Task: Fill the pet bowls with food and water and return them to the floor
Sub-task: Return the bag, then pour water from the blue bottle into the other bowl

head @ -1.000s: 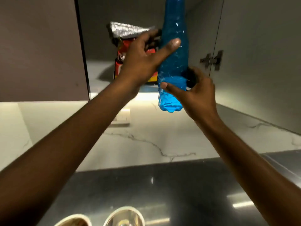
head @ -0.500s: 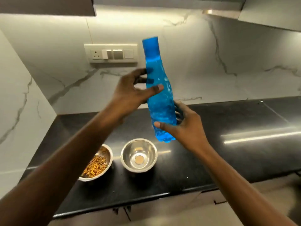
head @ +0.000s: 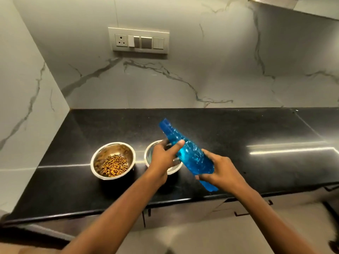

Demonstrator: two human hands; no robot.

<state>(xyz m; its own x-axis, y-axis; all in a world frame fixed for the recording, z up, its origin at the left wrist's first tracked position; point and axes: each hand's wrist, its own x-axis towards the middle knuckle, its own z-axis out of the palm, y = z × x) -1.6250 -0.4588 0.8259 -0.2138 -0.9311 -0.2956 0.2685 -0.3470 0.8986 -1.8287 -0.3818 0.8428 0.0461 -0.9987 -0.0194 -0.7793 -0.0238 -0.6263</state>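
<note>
On the black polished stone desk, seen from the head camera, two round stainless-steel pet bowls stand side by side near the front edge. The left steel bowl is partly filled with brown dry kibble, so the food step appears done. The right steel bowl is largely hidden behind the left hand; whether it holds water cannot be told.

A translucent blue plastic water bottle is held tilted above that right bowl, its capped neck pointing up and away to the left, its base toward the person. The right hand's grip is closed around the lower body, carrying the weight. The left hand's grip is wrapped around the upper body below the neck, thumb laid across the plastic, probably to steady the bottle so the cap can be reached and unscrewed. The cap seems still on, so pouring is judged not yet begun.
</note>
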